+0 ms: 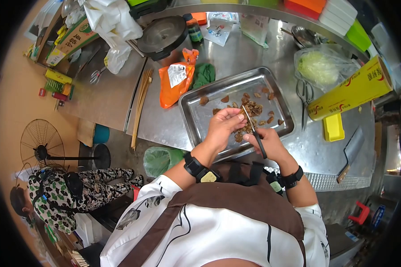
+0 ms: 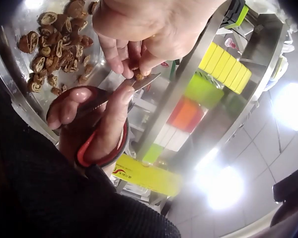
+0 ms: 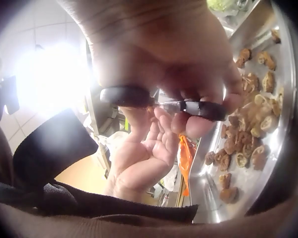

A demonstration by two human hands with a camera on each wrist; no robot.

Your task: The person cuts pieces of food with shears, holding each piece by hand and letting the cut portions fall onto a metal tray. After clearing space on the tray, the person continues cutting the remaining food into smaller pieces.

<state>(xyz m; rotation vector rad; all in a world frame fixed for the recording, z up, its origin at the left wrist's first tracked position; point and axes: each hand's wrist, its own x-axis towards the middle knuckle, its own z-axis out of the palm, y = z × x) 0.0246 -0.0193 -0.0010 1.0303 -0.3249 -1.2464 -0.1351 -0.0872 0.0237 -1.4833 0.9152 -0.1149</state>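
Note:
In the head view my left hand (image 1: 220, 129) reaches over a metal tray (image 1: 199, 118). Its thumb and fingertips pinch a small brown piece of food (image 2: 138, 75), mostly covered by the fingers. Opposite it, my right hand (image 1: 272, 144) grips black-handled scissors (image 1: 260, 144), with red inside the handle loop in the left wrist view. The scissor blades point away from me and lie right at the pinched piece. Below both hands, several curled brown food pieces (image 2: 59, 49), ring-like with folded insides, lie heaped in the tray, with a few scattered toward its far side.
Left of the tray are an orange bag (image 1: 176, 84), bamboo skewers (image 1: 141, 107) and a green-lined bin (image 1: 160, 161). On the right are a second pair of scissors (image 1: 304, 95), a yellow cling-film box (image 1: 349, 91), a yellow container (image 1: 333, 127) and a cleaver (image 1: 353, 149). A person (image 1: 53, 196) is behind, left.

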